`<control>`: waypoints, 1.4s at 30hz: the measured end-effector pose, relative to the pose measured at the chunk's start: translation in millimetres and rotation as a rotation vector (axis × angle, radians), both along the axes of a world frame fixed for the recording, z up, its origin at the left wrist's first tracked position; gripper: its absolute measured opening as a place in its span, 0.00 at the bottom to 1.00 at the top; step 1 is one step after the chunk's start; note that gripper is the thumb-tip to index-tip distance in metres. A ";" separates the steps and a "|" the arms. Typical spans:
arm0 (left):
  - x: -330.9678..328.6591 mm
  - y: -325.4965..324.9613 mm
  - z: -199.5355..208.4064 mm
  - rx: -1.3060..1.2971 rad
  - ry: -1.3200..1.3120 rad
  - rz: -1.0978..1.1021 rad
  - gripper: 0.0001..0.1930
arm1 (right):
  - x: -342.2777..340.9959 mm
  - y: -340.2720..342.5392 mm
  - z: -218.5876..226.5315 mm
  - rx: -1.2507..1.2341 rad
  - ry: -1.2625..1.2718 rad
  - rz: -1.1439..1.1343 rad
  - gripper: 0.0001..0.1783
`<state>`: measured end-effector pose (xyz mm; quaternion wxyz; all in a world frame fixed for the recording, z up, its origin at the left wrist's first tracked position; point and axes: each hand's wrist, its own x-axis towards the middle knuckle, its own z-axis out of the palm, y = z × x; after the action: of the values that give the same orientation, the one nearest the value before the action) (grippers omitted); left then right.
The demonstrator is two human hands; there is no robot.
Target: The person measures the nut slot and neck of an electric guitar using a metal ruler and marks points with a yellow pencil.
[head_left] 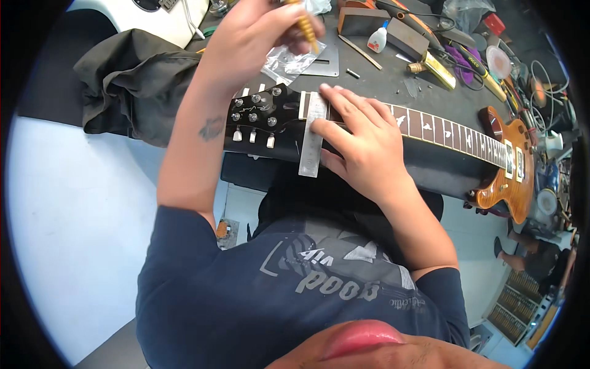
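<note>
An electric guitar with an amber body (501, 190) lies across the workbench, its dark fretboard (439, 130) leading left to a black headstock (286, 117) with several tuners. My right hand (367, 138) rests on the neck near the headstock end. Its fingers and thumb hold a flat metal ruler (312, 150), which lies crosswise over the strip beside the pale nut (303, 106). Above the headstock, my left hand (255, 37) is raised. Closed in its fingers is a thin, ridged yellow tool (305, 26) pointing down; its kind is not clear.
A clear plastic bag (284, 69) lies behind the headstock. Farther back are a white glue bottle (377, 40), a grey block (407, 38) and a yellow box (439, 72). Dark cloth (126, 80) drapes at left beside a white guitar body (166, 27). Tools crowd the right; another person (531, 258) is beyond.
</note>
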<state>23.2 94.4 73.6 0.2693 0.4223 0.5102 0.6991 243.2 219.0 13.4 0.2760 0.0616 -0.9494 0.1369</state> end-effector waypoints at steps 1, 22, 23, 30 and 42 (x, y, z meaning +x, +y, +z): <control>-3.0 -9.6 -11.7 -0.001 -0.006 -0.004 0.11 | -0.8 -0.6 1.7 -0.005 0.012 -0.004 0.30; -13.0 -29.6 -70.5 0.002 -0.297 0.053 0.12 | -25.2 6.3 15.4 -0.041 -0.197 0.040 0.30; -13.7 -29.5 -70.5 0.000 -0.313 0.034 0.13 | -25.8 6.7 16.7 -0.075 -0.218 0.041 0.29; -19.5 -30.9 -73.5 0.013 -0.366 -0.018 0.13 | -26.4 13.1 21.5 -0.177 -0.274 0.077 0.25; -22.6 -32.2 -77.0 0.057 -0.340 0.025 0.12 | 3.0 30.1 16.9 -0.403 0.399 0.071 0.16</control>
<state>0.6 62.1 -3.3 0.3309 0.2991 0.4424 0.7780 246.2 249.2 30.3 0.4591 0.0645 -0.8271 0.3177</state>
